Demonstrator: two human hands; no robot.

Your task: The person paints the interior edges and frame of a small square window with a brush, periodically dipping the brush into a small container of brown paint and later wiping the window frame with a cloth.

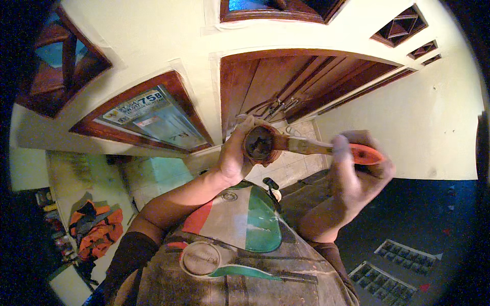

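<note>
1. The left hand's [235, 155] grip wraps a small can [259, 145], held up before the person's shirt [232, 224].
2. The right hand's [352, 176] grip clasps a brush [312, 147], its head at the can's right edge.

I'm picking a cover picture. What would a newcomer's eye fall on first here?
Probably the orange-ended, brush-like tool in the right hand, right of centre, its far end at the round, dark-mouthed container held by the left hand near the middle. Next, the bright orange bundle at lower left.

A wooden door [246, 79], framed windows [176, 133] and tiled floor [302, 167] suggest a home.
</note>
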